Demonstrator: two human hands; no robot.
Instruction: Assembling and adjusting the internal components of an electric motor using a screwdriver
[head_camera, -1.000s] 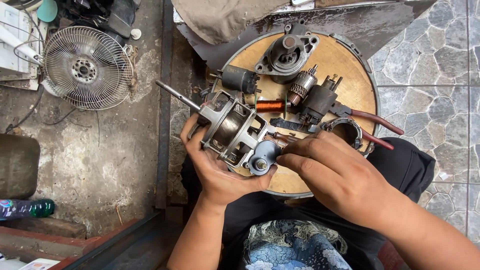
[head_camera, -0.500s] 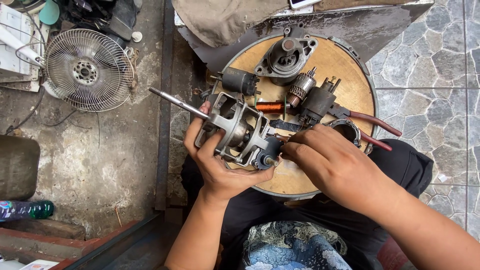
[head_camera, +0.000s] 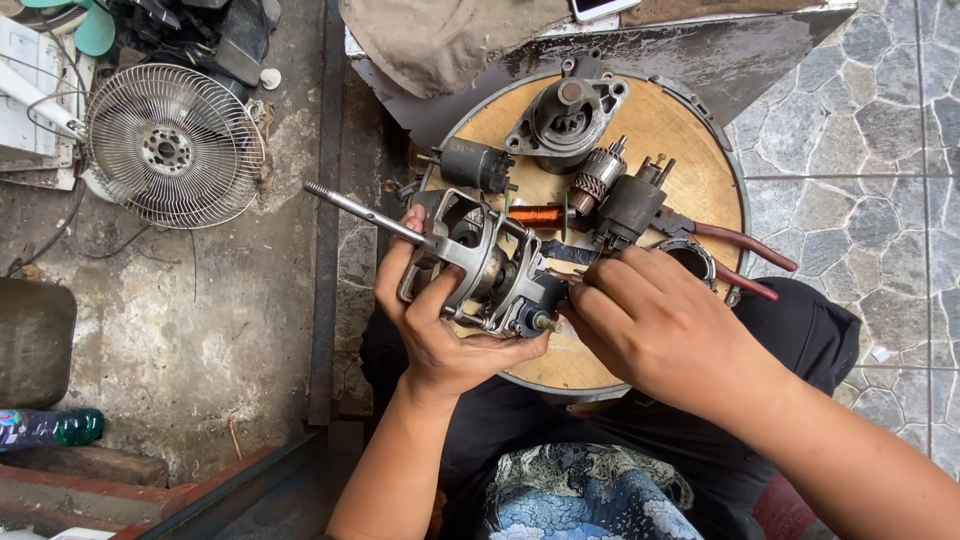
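The left hand (head_camera: 440, 320) is closed around a fan motor (head_camera: 490, 270), cradling its open metal frame from below with the thumb over the near side and the fingers wrapped up the far side. The motor is held in the air just above the near edge of a round wooden board (head_camera: 690, 150) that serves as the desk, tilted so that its long steel shaft (head_camera: 365, 212) points up and to the left, out past the board's rim. The right hand (head_camera: 660, 325) comes in from the right with its fingertips pinched together against the small end of the motor; what they pinch is too small to tell.

On the board beyond the hands lie several parts: a copper-wound coil (head_camera: 537, 215) just behind the motor, a small armature (head_camera: 597, 180) beside it, a dark cylindrical solenoid (head_camera: 632, 205), another dark cylinder (head_camera: 478, 163) to the left, and a grey cast housing (head_camera: 565, 115) at the far side. A pair of pliers with red handles (head_camera: 745, 260) lies at the right edge, near a metal ring (head_camera: 690, 255).

A beige cloth (head_camera: 450, 40) lies past the board. On the concrete floor to the left is a wire fan guard (head_camera: 175, 145), and a green plastic bottle (head_camera: 50, 427) lies at the lower left. The person's lap is in dark trousers (head_camera: 810, 330).
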